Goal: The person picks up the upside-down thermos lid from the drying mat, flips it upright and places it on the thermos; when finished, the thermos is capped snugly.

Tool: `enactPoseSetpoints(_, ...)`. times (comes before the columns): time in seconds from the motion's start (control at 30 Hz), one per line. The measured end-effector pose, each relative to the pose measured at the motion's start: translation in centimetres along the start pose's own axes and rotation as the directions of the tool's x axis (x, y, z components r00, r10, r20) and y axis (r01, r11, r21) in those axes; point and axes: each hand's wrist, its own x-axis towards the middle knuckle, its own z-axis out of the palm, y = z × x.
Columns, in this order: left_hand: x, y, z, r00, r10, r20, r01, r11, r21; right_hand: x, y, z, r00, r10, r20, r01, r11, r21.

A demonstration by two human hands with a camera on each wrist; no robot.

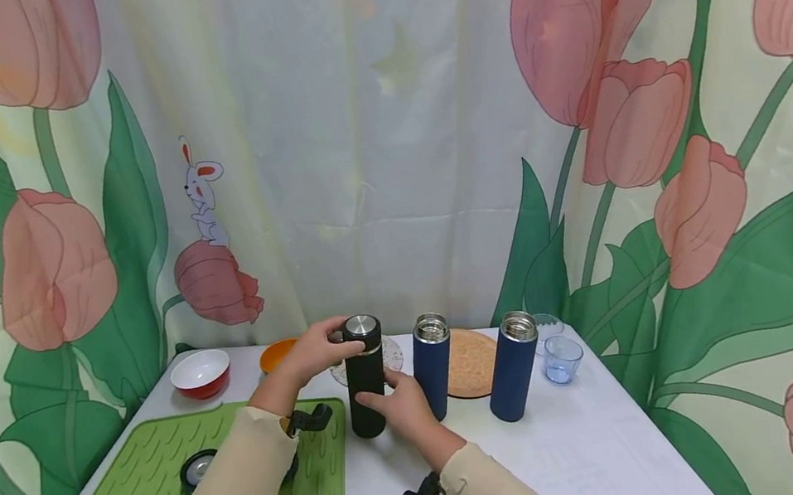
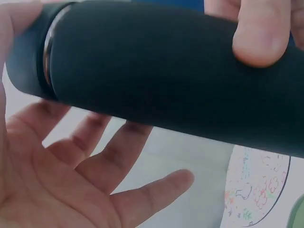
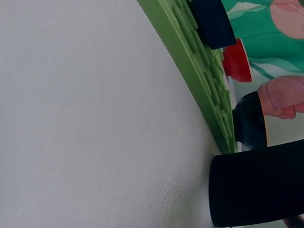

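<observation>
A black thermos flask stands upright near the middle of the table, its lid with a silver top sitting on it. My left hand grips the lid from the left, thumb on the near side and fingertips behind. Lower down, my right hand holds the flask's body from the right. In the left wrist view, the right thumb lies across the dark body, and a thin silver ring shows between lid and body. The flask's base appears in the right wrist view.
Two blue flasks with uncovered mouths stand to the right. Behind them are a round cork mat and clear glasses. On the left lie a green drying mat bearing black lids, a red bowl and an orange bowl.
</observation>
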Motion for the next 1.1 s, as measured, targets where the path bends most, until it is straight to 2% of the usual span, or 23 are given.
enactPoseSetpoints(0.1, 0.2, -0.3, -0.1, 0.999, 0.001, 0.036, 0.0, 1.0, -0.026, 0.0, 0.0, 0.0, 1.0, 0.003, 0.0, -0.003, 1.0, 0.0)
enactPoseSetpoints(0.13, 0.1, -0.2, 0.0, 1.0, -0.003, 0.028, 0.004, 0.999, -0.033, 0.0, 0.1, 0.0, 1.0, 0.004, 0.001, -0.004, 1.0, -0.003)
enactPoseSetpoints(0.2, -0.2, -0.1, 0.7, 0.999, -0.015, -0.028, 0.014, 0.999, -0.038, -0.1, 0.1, 0.1, 1.0, 0.001, 0.003, -0.001, 1.0, -0.015)
enactPoseSetpoints(0.27, -0.6, 0.3, 1.8, 0.99, -0.039, -0.135, 0.033, 0.998, -0.046, -0.1, 0.2, 0.1, 1.0, -0.006, 0.004, 0.006, 1.0, -0.015)
enactPoseSetpoints(0.33, -1.0, 1.0, 3.4, 0.962, -0.08, -0.26, 0.067, 0.996, -0.06, -0.3, 0.3, 0.1, 1.0, -0.01, 0.002, 0.01, 1.0, -0.014)
enactPoseSetpoints(0.43, -1.6, 2.3, 5.7, 0.906, -0.126, -0.404, 0.112, 0.992, -0.058, -0.4, 0.3, 0.0, 1.0, -0.008, -0.003, 0.008, 1.0, -0.012)
enactPoseSetpoints(0.53, -1.9, 3.2, 7.0, 0.869, -0.131, -0.478, 0.136, 0.99, -0.023, -0.4, 0.2, -0.2, 1.0, -0.006, -0.005, 0.006, 1.0, -0.01)
enactPoseSetpoints(0.6, -1.8, 3.4, 7.1, 0.861, -0.114, -0.496, 0.133, 0.991, 0.003, -0.3, 0.0, -0.2, 1.0, -0.004, 0.0, 0.004, 1.0, -0.005)
enactPoseSetpoints(0.63, -1.8, 3.3, 7.0, 0.863, -0.105, -0.495, 0.13, 0.991, 0.016, -0.3, 0.0, -0.2, 1.0, -0.007, 0.002, 0.007, 1.0, -0.004)
enactPoseSetpoints(0.7, -1.7, 2.9, 6.4, 0.88, -0.086, -0.468, 0.11, 0.994, 0.024, -0.2, -0.1, -0.2, 1.0, -0.012, 0.003, 0.012, 1.0, -0.006)
enactPoseSetpoints(0.8, -1.6, 1.9, 4.9, 0.926, -0.061, -0.372, 0.067, 0.998, 0.004, -0.2, -0.1, -0.1, 1.0, -0.025, 0.01, 0.025, 1.0, -0.006)
enactPoseSetpoints(0.93, -1.2, 0.8, 2.7, 0.976, -0.035, -0.215, 0.027, 0.999, -0.038, -0.1, -0.1, 0.0, 0.999, -0.051, 0.007, 0.051, 0.999, 0.002)
enactPoseSetpoints(1.0, -0.9, 0.6, 1.8, 0.99, -0.028, -0.142, 0.021, 0.999, -0.046, 0.0, -0.1, 0.0, 0.998, -0.059, 0.001, 0.059, 0.998, 0.001)
enactPoseSetpoints(1.1, -0.6, 0.5, 0.8, 0.998, -0.02, -0.054, 0.018, 0.999, -0.047, 0.1, 0.0, 0.0, 0.998, -0.056, -0.004, 0.056, 0.998, 0.002)
